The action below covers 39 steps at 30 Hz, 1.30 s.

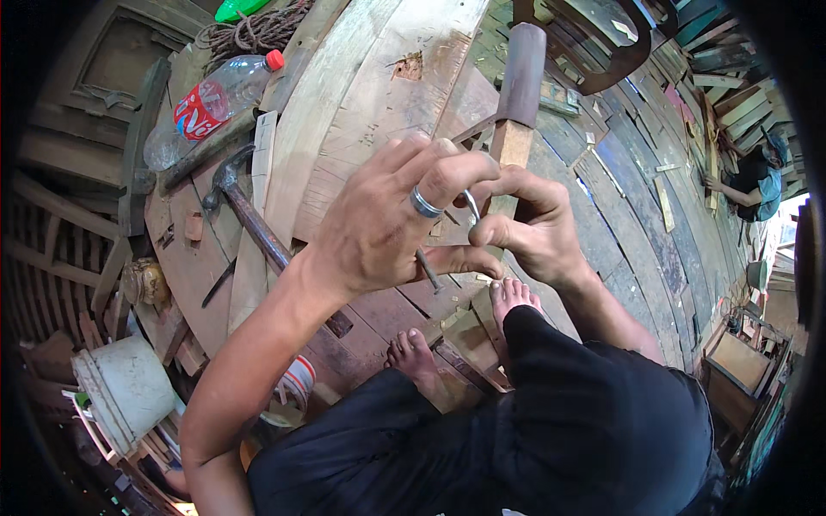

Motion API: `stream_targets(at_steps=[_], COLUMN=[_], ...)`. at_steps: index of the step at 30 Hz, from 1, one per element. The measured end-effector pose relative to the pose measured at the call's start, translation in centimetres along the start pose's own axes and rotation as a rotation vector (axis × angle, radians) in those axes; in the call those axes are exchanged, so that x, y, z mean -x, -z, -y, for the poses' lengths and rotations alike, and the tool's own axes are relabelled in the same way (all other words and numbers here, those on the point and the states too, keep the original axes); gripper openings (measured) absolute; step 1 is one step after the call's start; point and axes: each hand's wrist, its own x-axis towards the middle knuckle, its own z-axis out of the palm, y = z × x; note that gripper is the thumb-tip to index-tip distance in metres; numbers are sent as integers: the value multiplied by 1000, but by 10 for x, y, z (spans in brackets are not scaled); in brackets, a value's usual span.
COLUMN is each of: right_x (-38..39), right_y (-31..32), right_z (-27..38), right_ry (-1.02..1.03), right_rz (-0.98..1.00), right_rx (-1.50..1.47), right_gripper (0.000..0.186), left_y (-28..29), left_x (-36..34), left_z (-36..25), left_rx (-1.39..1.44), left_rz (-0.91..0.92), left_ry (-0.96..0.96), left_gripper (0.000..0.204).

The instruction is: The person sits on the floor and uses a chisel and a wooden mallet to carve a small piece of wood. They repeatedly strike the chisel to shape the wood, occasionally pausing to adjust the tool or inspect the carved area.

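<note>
My left hand (379,215), with a silver ring (425,203) on one finger, has its fingers curled in. A dark nail (428,270) juts out beneath those fingers, above my left thumb. Against it, my right hand (533,224) pinches a small shiny curved metal piece (471,206) between thumb and index finger; its full shape is hidden. Behind the right fingers stands a squared wooden bar (511,144) with a dark cylindrical end (521,73). A thin metal strip (475,129) shows beside the bar, partly covered by my left hand.
Left of my hands, a hammer (249,206) lies on the planks (361,103), with a plastic bottle (206,107) and coiled rope (258,33) beyond. A white bucket (125,396) stands lower left. My feet (413,354) rest below. Another person (761,185) bends at far right.
</note>
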Motion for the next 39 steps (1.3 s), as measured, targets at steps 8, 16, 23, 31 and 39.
stream_targets(at_steps=[8,16,23,31,39], right_x=[0,-7,-35,-53,-20], right_y=[-3,-4,3,7,2], right_z=[10,6,12,32,18], right_ry=[-89,-175,-101,17,-79], right_rz=[6,-84,-39,-16,37], right_rx=[-2,64,350,663,731], right_gripper=[27,23,16,64,79], left_y=[3,20,30,29,23], left_x=[0,-2,1,17,30], left_z=[0,1,-1,19,41], left_rx=[9,63,181,130,-10], left_rz=[26,206,174,4,6], left_ry=[19,205,490,854,950], left_gripper=[86,89,38,22,24])
